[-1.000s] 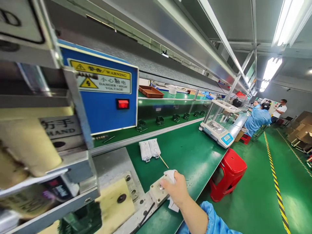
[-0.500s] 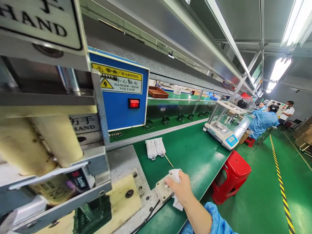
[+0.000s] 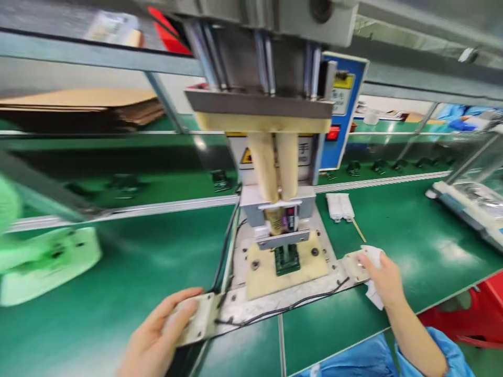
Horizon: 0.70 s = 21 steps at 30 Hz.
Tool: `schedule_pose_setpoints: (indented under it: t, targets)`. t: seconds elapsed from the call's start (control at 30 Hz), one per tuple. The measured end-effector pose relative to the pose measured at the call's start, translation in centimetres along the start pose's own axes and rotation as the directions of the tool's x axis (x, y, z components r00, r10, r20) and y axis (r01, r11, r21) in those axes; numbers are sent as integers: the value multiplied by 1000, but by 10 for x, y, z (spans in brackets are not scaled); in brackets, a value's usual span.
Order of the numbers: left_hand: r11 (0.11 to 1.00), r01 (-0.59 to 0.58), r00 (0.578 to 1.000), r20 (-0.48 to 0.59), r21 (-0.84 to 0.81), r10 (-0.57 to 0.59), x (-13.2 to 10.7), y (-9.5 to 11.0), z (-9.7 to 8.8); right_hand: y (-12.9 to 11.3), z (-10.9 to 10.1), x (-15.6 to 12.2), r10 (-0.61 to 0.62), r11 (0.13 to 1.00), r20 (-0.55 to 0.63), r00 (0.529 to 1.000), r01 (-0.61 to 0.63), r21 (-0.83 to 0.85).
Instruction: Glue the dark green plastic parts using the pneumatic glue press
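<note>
Green part (image 3: 288,266) half-hidden, left hand (image 3: 157,332) blurred, stool (image 3: 463,317) cropped

Left hand (image 3: 155,337): low, left of centre, palm down and slightly blurred; thumb and fingers parted, bent in a clasp.
Left wrist: cut off by the lower edge.
Right hand (image 3: 385,283): further forward, thumb pointing inward, fingers curled (their tips hidden).
Right forearm (image 3: 418,335): bare, slanting up and inward from the lower right.
</note>
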<state>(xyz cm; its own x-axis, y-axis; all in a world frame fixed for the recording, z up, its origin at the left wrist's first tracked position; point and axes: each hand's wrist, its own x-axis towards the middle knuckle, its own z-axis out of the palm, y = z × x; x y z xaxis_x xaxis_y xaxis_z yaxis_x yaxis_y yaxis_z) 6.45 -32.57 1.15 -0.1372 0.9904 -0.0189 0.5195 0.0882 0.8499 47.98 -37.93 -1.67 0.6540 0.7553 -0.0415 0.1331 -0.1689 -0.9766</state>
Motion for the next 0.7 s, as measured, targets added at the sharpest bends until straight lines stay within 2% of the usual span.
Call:
schedule_pose_setpoints:
  t: [0.1, 0.2, 0.33, 0.43, 0.5, 0.57, 0.63, 0.7]
  targets:
    - [989, 92, 992, 93, -112, -82, -1, 0, -4, 8, -5, 1, 10, 991, -20, 1000, -12, -130]
    - [976, 118, 989, 112, -181, -99, -3, 3, 0, 12, -8, 2, 28, 977, -54, 998, -38, -208]
    - [968, 129, 988, 111, -215, -108, -3, -2, 3, 13, -9, 4, 40, 978, -49, 998, -49, -203]
    - [976, 127, 988, 112, -175, -108, -1, -7, 2, 15, -10, 5, 60, 983, -20, 998, -62, -171]
    - [996, 49, 995, 91, -80, -42, -1, -6, 0, 15, -11, 5, 71, 985, -18, 997, -73, -156]
    - [992, -108, 994, 26, 58, 107, -2, 3, -3, 16, -11, 4, 80, 986, -15, 997, -81, -148]
    - [944, -270, 960, -27, 188, 279, -5, 21, -6, 16, -11, 4, 86, 985, -3, 996, -86, -152]
    - [899, -361, 931, 30, 248, 365, -6, 47, -5, 16, -11, 5, 84, 983, 7, 996, -81, -164]
